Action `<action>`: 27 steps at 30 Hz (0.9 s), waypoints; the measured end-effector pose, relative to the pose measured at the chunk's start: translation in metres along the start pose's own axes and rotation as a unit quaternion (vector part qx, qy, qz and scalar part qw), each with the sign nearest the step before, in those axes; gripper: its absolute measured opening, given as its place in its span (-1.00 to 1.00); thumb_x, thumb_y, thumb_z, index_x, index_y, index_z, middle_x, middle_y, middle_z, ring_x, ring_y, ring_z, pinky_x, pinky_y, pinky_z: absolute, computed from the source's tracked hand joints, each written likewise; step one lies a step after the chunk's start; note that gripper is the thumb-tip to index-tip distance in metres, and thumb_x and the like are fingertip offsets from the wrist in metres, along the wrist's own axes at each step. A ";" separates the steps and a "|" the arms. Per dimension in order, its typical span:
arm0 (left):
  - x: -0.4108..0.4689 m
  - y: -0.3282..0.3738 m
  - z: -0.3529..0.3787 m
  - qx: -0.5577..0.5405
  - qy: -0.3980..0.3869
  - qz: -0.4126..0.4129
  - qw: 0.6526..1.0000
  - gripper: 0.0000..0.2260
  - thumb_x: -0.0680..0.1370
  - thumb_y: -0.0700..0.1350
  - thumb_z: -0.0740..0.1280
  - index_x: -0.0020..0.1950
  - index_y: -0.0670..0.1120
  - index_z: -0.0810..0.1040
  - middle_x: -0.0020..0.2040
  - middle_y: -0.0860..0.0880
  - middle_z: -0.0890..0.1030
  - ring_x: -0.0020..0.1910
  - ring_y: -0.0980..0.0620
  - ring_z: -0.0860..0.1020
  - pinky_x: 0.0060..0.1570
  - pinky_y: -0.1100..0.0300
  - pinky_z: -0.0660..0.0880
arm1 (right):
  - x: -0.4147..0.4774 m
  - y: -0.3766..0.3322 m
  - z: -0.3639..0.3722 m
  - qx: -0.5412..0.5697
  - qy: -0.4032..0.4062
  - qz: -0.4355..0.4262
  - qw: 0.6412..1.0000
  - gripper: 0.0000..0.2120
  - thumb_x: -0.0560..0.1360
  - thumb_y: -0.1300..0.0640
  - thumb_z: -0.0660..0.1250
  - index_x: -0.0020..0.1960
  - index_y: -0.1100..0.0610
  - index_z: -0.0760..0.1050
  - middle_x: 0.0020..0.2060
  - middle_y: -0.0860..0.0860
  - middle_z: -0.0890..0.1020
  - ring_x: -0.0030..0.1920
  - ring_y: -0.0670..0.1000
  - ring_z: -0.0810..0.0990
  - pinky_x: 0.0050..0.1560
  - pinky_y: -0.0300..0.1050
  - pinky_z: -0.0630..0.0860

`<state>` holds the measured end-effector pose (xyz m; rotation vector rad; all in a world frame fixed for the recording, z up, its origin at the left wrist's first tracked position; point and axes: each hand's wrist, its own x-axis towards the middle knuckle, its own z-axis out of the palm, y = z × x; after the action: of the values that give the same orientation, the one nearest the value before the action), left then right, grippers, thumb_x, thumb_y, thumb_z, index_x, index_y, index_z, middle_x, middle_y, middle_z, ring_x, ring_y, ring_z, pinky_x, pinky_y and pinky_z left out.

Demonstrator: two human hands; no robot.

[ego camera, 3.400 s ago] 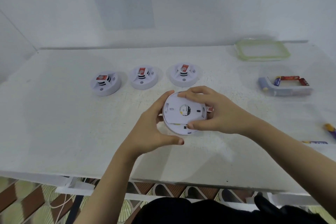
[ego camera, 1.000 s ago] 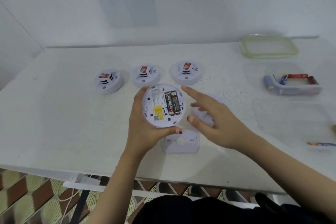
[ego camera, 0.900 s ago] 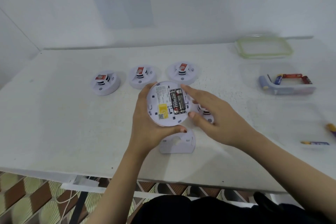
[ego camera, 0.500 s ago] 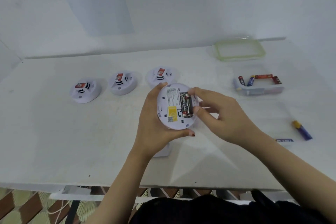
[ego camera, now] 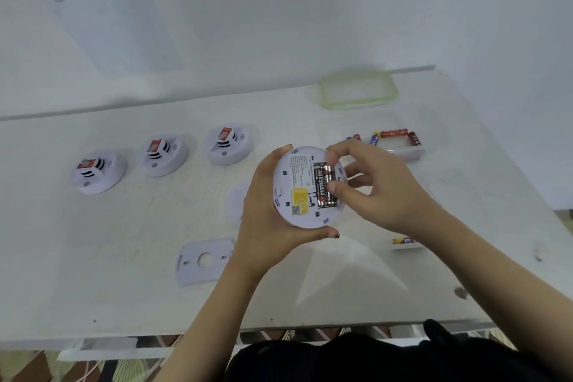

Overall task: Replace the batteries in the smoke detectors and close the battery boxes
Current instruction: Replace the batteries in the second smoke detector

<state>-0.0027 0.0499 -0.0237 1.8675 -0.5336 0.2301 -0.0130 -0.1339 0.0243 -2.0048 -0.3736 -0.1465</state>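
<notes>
My left hand (ego camera: 269, 214) grips a round white smoke detector (ego camera: 302, 195), held above the table with its back facing me. Black batteries (ego camera: 324, 184) sit in its open battery box. My right hand (ego camera: 378, 192) pinches the right-hand battery between thumb and forefinger. The detector's white cover plate (ego camera: 204, 260) lies flat on the table below my left wrist. Three more smoke detectors (ego camera: 96, 172) (ego camera: 162, 153) (ego camera: 229, 144) stand in a row at the left rear, each with a red-labelled part on top.
A clear box of loose batteries (ego camera: 395, 141) sits behind my right hand. A green-rimmed lid (ego camera: 358, 91) lies at the back. A small tray holding a battery (ego camera: 404, 242) lies under my right forearm. The table's front edge (ego camera: 279, 330) runs close to my body.
The cover came off the detector and lies on the table. My left hand turned the detector back side up, and my right hand moved in and took hold of a battery.
</notes>
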 end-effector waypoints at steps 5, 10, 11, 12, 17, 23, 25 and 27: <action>0.006 0.008 0.026 -0.018 0.009 0.010 1.000 -0.06 0.08 0.17 0.63 0.36 0.30 0.22 0.31 0.24 0.39 0.34 0.08 0.43 0.28 0.22 0.43 | -0.006 0.008 -0.024 0.036 -0.012 -0.001 0.999 -0.79 0.46 0.33 0.34 -0.04 0.07 0.41 -0.04 0.00 0.58 -0.18 -0.09 0.60 -0.25 -0.29 0.55; 0.011 0.016 0.051 -0.040 0.031 0.008 0.999 -0.05 0.09 0.12 0.63 0.38 0.13 0.23 0.33 0.15 0.40 0.34 0.06 0.43 0.29 0.15 0.44 | -0.016 0.023 -0.043 0.060 -0.002 -0.002 0.998 -0.70 0.47 0.32 0.36 0.13 0.05 0.47 0.07 -0.09 0.58 -0.03 -0.08 0.63 -0.12 -0.27 0.58; 0.012 0.016 0.056 -0.042 0.035 0.007 0.998 -0.04 0.09 0.05 0.65 0.38 0.09 0.24 0.33 0.13 0.41 0.34 0.07 0.44 0.28 0.17 0.45 | -0.019 0.026 -0.045 0.059 0.006 -0.006 0.998 -0.64 0.46 0.29 0.37 0.19 -0.01 0.48 0.12 -0.13 0.57 0.03 -0.09 0.61 -0.07 -0.27 0.58; 0.013 0.015 0.060 -0.041 0.036 0.009 0.998 -0.04 0.09 -0.01 0.66 0.38 0.07 0.24 0.33 0.16 0.41 0.33 0.11 0.44 0.26 0.24 0.45 | -0.021 0.030 -0.045 0.062 0.016 -0.010 0.998 -0.60 0.45 0.25 0.37 0.21 -0.07 0.48 0.16 -0.16 0.55 0.09 -0.10 0.60 -0.03 -0.28 0.57; 0.018 0.016 0.078 -0.045 0.015 0.006 0.999 -0.05 0.09 -0.03 0.65 0.37 0.01 0.24 0.33 0.12 0.39 0.31 0.22 0.43 0.25 0.34 0.40 | -0.026 0.040 -0.055 0.085 0.042 -0.006 0.996 -0.68 0.42 0.22 0.34 0.12 -0.08 0.51 0.12 -0.25 0.56 0.07 -0.16 0.60 -0.09 -0.28 0.58; 0.017 0.013 0.091 -0.034 0.007 0.006 0.999 -0.06 0.11 0.01 0.60 0.39 -0.05 0.21 0.28 0.41 0.36 0.32 0.28 0.40 0.28 0.37 0.36 | -0.026 0.051 -0.065 0.142 0.011 -0.010 0.990 -0.64 0.47 0.39 0.29 -0.01 -0.09 0.46 0.05 -0.16 0.58 0.08 -0.11 0.61 -0.15 -0.28 0.56; 0.016 0.013 0.092 -0.027 0.012 0.006 1.000 -0.05 0.11 -0.01 0.59 0.38 -0.12 0.20 0.29 0.38 0.36 0.32 0.30 0.39 0.29 0.37 0.36 | -0.027 0.051 -0.067 0.161 0.001 -0.016 0.987 -0.65 0.45 0.33 0.29 -0.04 -0.15 0.43 0.10 -0.09 0.59 0.15 -0.09 0.58 -0.09 -0.25 0.55; 0.017 0.013 0.092 -0.019 0.018 0.000 1.000 -0.04 0.11 -0.01 0.60 0.39 -0.14 0.20 0.32 0.23 0.37 0.32 0.25 0.40 0.30 0.32 0.37 | -0.028 0.052 -0.068 0.141 0.012 -0.029 0.990 -0.71 0.44 0.28 0.32 -0.03 -0.11 0.44 0.17 -0.11 0.57 0.23 -0.12 0.52 0.08 -0.19 0.54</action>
<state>-0.0029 -0.0435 -0.0392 1.8230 -0.5092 0.2512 -0.0189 -0.2212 0.0034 -1.7127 -0.4131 -0.1442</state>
